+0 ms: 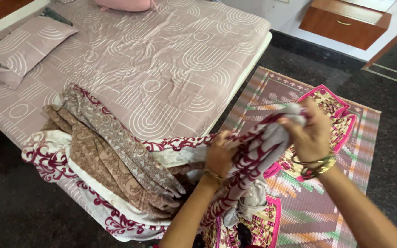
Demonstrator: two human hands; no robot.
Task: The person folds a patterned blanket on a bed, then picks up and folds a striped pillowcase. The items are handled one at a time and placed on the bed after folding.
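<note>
Cloth: maroon-and-white printed sheet (253, 156), bunched between both hands beside the bed (161, 69)
Long axis: slants from upper right down to lower left
Right hand (311, 133): fingers clenched on top end
Left hand (219, 156): gripping lower, nearer bed

On the bed (171, 69): pillow (21, 48) at its far left, blanket (111, 160) over its near edge; floor mat (341, 151) right of it.

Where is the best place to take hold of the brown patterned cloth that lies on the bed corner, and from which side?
Probably at the free lower end of the brown patterned cloth, near the bed edge, coming from the floor side. It hangs loose there in narrow folds, unlike the end lying flat on the bed. Both the left hand and right hand grip the maroon-and-white cloth.
</note>
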